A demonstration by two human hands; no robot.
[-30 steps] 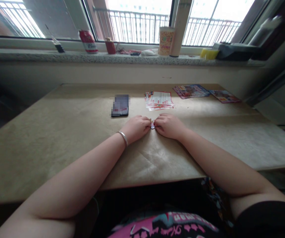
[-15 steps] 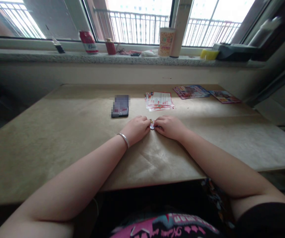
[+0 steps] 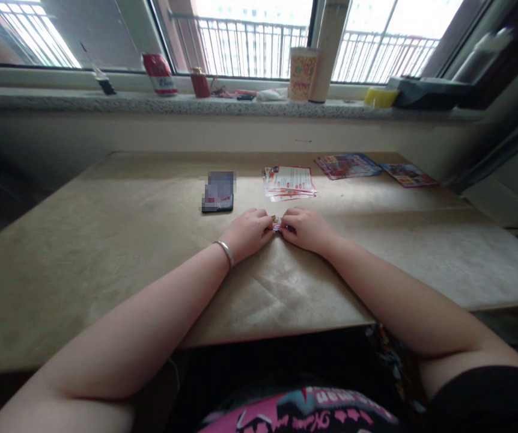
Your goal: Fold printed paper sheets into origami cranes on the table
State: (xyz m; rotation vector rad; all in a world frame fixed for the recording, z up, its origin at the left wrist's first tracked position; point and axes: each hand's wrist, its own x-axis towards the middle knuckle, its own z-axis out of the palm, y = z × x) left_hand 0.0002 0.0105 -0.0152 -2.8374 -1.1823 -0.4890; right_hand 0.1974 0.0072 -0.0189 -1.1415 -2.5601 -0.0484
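Between my two hands is a small printed piece, white with yellow and dark patches, mostly covered by my fingers. My left hand, with a silver bangle at the wrist, pinches its left side. From the right, my right hand has thumb and fingers closed on the opposite edge. Both hands rest low on the tabletop. Just beyond them lies a loose stack of printed cards with red borders. To the left of the stack is a dark, flat phone-like object, partly blurred out.
Colourful printed sheets lie at the table's back right, with another sheet beside them. Along the window sill stand a red can, a red bottle, a patterned cup and a yellow object.
My fingers have shifted slightly on the small piece, and less of its lower part shows. The cards and the dark object have stayed in place.
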